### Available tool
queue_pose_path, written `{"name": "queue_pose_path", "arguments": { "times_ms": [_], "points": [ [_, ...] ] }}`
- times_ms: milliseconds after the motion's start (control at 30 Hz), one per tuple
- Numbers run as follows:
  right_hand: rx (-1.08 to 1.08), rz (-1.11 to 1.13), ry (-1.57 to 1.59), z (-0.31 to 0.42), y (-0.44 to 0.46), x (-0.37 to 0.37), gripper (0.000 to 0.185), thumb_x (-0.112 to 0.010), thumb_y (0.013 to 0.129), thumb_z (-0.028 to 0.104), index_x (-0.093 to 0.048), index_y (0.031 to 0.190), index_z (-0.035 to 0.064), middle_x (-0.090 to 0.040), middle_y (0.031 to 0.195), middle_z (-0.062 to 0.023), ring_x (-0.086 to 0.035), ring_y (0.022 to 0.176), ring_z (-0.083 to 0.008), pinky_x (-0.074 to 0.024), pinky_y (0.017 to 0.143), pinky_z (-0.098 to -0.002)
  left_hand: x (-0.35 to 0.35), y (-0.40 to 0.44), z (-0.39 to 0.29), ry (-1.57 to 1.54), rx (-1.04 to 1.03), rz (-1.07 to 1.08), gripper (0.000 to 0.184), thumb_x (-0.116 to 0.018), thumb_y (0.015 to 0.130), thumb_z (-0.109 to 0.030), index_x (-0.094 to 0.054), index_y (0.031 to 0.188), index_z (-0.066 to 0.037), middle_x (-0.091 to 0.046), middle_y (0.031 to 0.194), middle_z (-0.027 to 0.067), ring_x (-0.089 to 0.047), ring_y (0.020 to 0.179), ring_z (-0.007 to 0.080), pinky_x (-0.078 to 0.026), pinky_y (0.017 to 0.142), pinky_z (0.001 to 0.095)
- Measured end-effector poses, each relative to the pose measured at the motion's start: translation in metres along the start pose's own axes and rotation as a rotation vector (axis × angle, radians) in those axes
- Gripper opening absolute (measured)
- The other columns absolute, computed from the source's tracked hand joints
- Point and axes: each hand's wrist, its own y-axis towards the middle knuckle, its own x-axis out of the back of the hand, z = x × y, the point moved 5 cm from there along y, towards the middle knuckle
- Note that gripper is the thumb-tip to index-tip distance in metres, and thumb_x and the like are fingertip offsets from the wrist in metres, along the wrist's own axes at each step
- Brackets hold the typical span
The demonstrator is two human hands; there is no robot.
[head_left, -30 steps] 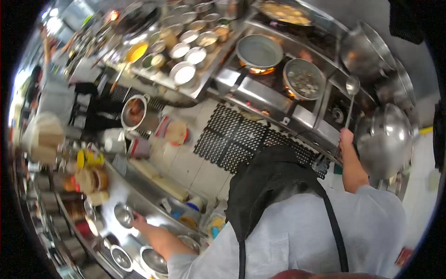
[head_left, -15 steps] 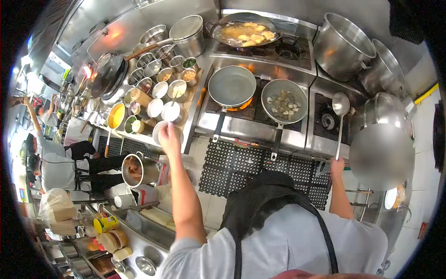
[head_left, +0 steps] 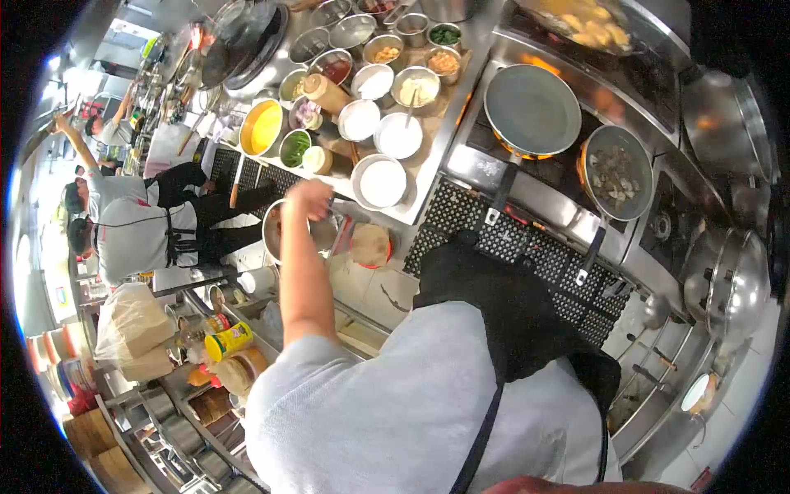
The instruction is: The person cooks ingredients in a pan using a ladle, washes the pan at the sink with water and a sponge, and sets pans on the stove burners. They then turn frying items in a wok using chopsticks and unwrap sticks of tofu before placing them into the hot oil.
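My left hand (head_left: 308, 200) reaches out over the floor-side pot (head_left: 325, 235), left of the counter corner. Its fingers are smeared by motion, so their grip is unclear. Nearest to it on the counter is a metal bowl of white powder (head_left: 381, 182), apart from the hand. Behind that stand two more bowls of white contents (head_left: 398, 136) (head_left: 360, 120), and a bowl of chopped greens (head_left: 295, 149) with a capped bottle (head_left: 317, 160) beside it. My right hand is out of sight. A round metal ladle head (head_left: 656, 311) shows low at the right, beyond my apron.
An empty grey frying pan (head_left: 533, 109) and a pan of clams (head_left: 613, 173) sit on the stove, handles toward me. Fried pieces lie in an oil-filled wok (head_left: 588, 25) behind. A yellow-filled pot (head_left: 263, 128) stands at the counter edge. Co-workers (head_left: 136, 222) stand at left.
My left hand has come away from the white-powder bowl, which now stands at the counter corner. The view has turned left. My right hand and the ladle have dropped from above the stove.
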Motion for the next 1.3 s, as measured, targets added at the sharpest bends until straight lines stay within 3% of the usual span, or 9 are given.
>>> {"name": "queue_pose_path", "arguments": {
  "times_ms": [233,367,467,533,700,1000,1067,1167,1300],
  "points": [
    [-0.059,-0.107,-0.028,-0.083,-0.053,-0.031,0.026,-0.060,0.085,0.024,-0.061,0.070,0.0021,-0.057,0.061,-0.0125,-0.053,0.050,-0.0246,-0.0407,0.049,-0.0426,-0.135,0.121,0.054,-1.201,-0.236,0.037,0.021,-0.053,0.093,-0.015,-0.061,0.103,0.002,-0.068,0.085,0.0065,-0.068,0.068,0.0199,-0.057,0.060,0.0325],
    [-0.130,0.038,-0.244,-0.070,-0.050,-0.048,0.015,-0.058,0.081,0.010,-0.059,0.071,0.0003,-0.055,0.058,-0.0074,-0.049,0.045,-0.0193,-0.0369,0.043,-0.0373,-0.126,0.126,0.035,-0.786,-0.326,-0.228,0.026,-0.061,0.085,-0.010,-0.061,0.106,0.005,-0.068,0.079,0.0135,-0.067,0.063,0.0209,-0.054,0.049,0.0305],
    [-0.423,0.052,0.629,-0.010,-0.085,-0.052,0.009,-0.055,0.081,0.008,-0.058,0.076,0.0010,-0.050,0.057,-0.0051,-0.045,0.043,-0.0173,-0.0337,0.041,-0.0354,-0.107,0.095,0.014,-0.221,-0.501,-0.584,0.031,-0.066,0.077,-0.009,-0.062,0.105,0.004,-0.070,0.082,0.0170,-0.069,0.067,0.0263,-0.053,0.052,0.0381],
    [-0.334,0.036,0.523,0.000,-0.082,-0.057,0.007,-0.056,0.081,0.008,-0.058,0.077,0.0014,-0.048,0.057,-0.0044,-0.043,0.043,-0.0166,-0.0332,0.040,-0.0346,-0.109,0.088,0.011,-0.099,-0.589,-0.689,0.032,-0.069,0.075,-0.014,-0.065,0.103,0.001,-0.071,0.084,0.0174,-0.070,0.082,0.0254,-0.055,0.067,0.0372],
    [-0.457,-0.042,0.496,0.068,-0.107,-0.056,0.006,-0.057,0.080,0.008,-0.056,0.080,0.0023,-0.043,0.057,-0.0026,-0.039,0.041,-0.0142,-0.0314,0.037,-0.0323,-0.110,0.178,0.042,-0.544,-0.452,-0.403,0.016,-0.062,0.086,-0.017,-0.064,0.091,-0.002,-0.059,0.064,0.0031,-0.049,0.047,0.0133,-0.037,0.042,0.0275],
    [-0.058,0.161,0.294,-0.024,-0.074,-0.092,0.005,-0.057,0.079,0.009,-0.054,0.076,0.0050,-0.041,0.052,0.0001,-0.036,0.036,-0.0142,-0.0305,0.033,-0.0320,-0.076,0.011,0.039,-1.066,-0.282,0.009,0.013,-0.047,0.087,-0.015,-0.048,0.075,-0.010,-0.045,0.059,0.0013,-0.044,0.049,0.0158,-0.038,0.045,0.0309],
    [-0.040,0.155,0.247,-0.017,-0.075,-0.094,0.005,-0.056,0.079,0.009,-0.055,0.076,0.0043,-0.041,0.052,-0.0001,-0.037,0.036,-0.0145,-0.0309,0.033,-0.0321,-0.068,-0.032,0.046,-0.919,-0.255,-0.142,0.016,-0.047,0.087,-0.014,-0.049,0.074,-0.006,-0.046,0.058,0.0052,-0.046,0.049,0.0206,-0.038,0.045,0.0375],
    [-0.011,0.144,0.208,-0.019,-0.077,-0.094,0.006,-0.055,0.079,0.009,-0.055,0.075,0.0036,-0.041,0.052,-0.0003,-0.038,0.036,-0.0148,-0.0312,0.033,-0.0323,-0.067,-0.043,0.080,0.493,-0.696,-0.726,0.016,-0.051,0.088,-0.014,-0.055,0.079,-0.002,-0.054,0.061,0.0068,-0.052,0.053,0.0231,-0.043,0.049,0.0390],
    [0.039,0.122,0.252,-0.041,-0.060,-0.103,0.007,-0.056,0.078,0.008,-0.053,0.074,0.0035,-0.040,0.051,-0.0007,-0.039,0.037,-0.0154,-0.0313,0.033,-0.0323,-0.151,-0.163,0.018,-0.222,-0.604,-0.889,0.025,-0.057,0.091,-0.023,-0.059,0.087,0.001,-0.058,0.068,0.0167,-0.059,0.067,0.0296,-0.046,0.063,0.0451]
  ]
}}
